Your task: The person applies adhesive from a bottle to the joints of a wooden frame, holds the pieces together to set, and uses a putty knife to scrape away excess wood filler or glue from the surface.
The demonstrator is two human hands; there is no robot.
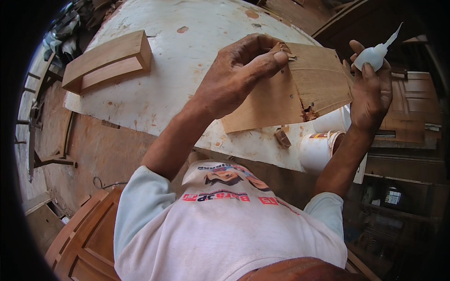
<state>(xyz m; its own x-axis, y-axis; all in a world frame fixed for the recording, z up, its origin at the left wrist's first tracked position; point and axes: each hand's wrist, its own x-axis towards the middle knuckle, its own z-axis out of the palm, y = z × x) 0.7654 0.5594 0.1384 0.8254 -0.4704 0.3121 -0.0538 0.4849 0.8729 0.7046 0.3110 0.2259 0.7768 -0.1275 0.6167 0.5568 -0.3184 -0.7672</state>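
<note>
A wooden piece (267,105) of two thin panels meeting at a corner is tilted up over the white table. Its corner edge is splintered at the top and chipped at the bottom. My left hand (234,72) is closed at the top of that corner, thumb and fingers pinching the splintered wood. Off to the right, my right hand (372,91) grips a small white squeeze bottle (369,58) whose long thin nozzle points up and to the right. Some of its fingers are behind the bottle and close to the piece's right edge.
An open wooden box frame (105,61) lies on the white worktable (178,51) at the left. White buckets (315,150) are by the table's near right edge, with a small wood block (282,138) beside them. Panelled wooden doors (93,239) stand at lower left.
</note>
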